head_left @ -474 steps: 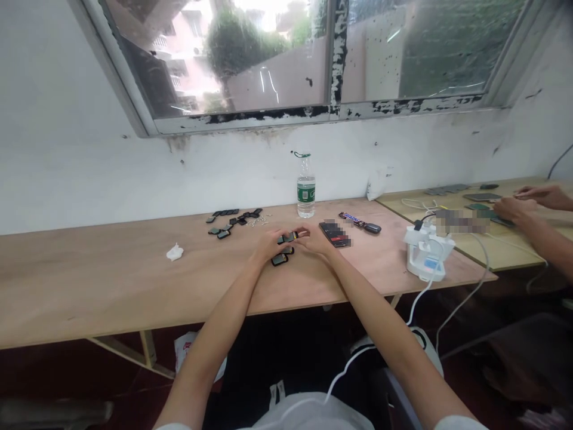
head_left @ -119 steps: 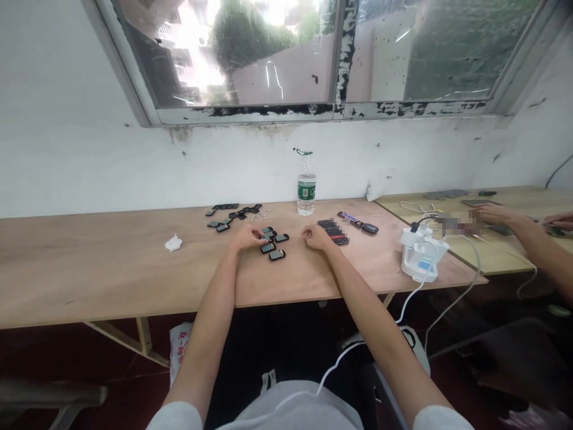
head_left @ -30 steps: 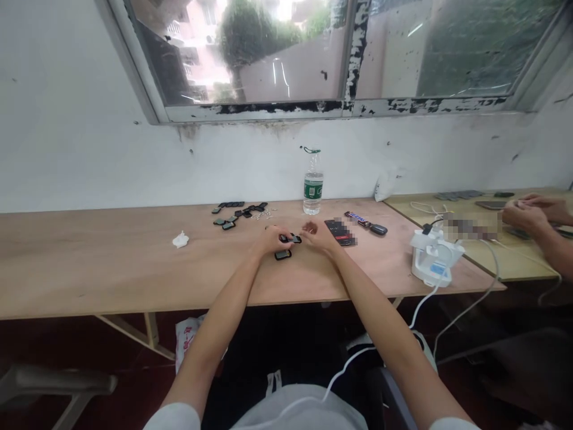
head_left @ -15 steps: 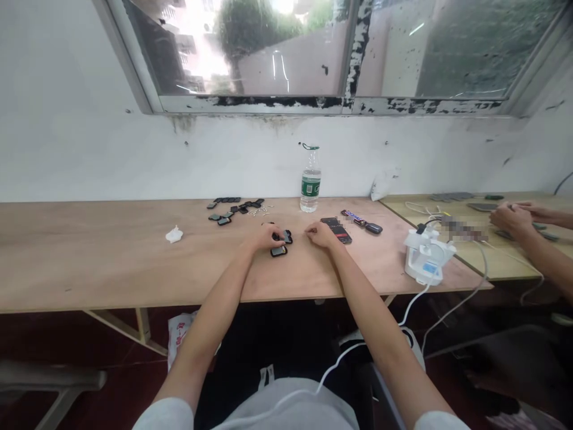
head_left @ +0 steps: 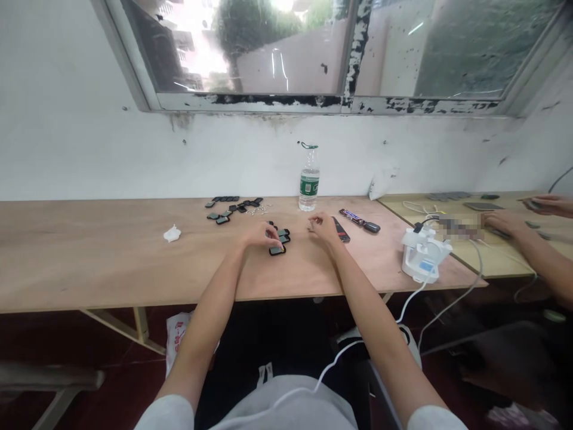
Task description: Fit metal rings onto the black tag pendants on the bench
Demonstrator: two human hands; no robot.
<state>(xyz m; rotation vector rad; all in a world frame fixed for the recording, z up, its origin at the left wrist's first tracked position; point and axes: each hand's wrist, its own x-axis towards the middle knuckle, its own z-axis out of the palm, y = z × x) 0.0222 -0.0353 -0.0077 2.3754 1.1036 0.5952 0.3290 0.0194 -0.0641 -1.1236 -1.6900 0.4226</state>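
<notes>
Several dark-rimmed pieces with grey-green faces [head_left: 277, 250] lie in a small group on the wooden table [head_left: 111, 257]. My left hand [head_left: 263, 236] rests at their left side, fingers apart and reaching over them. To the right, my right hand [head_left: 321, 226] is raised slightly above the table with thumb and finger pinched; what they hold, if anything, is too small to name. A dark phone [head_left: 341, 230] lies partly hidden behind my right hand. Further back left are more dark pieces [head_left: 222, 220] beside small pale bits [head_left: 257, 210].
A water bottle [head_left: 309, 182] stands near the wall. A wrapped bar [head_left: 351, 216] and a dark fob [head_left: 372, 227] lie right of the phone. A white power strip [head_left: 425, 254] has trailing cables. Crumpled tissue [head_left: 172, 233] lies left. Another person's hands [head_left: 505, 222] are at the far right.
My left hand has shifted slightly left and opened, uncovering more of the grouped pieces. My right hand has risen and covers more of the phone. The other person's hands have moved apart.
</notes>
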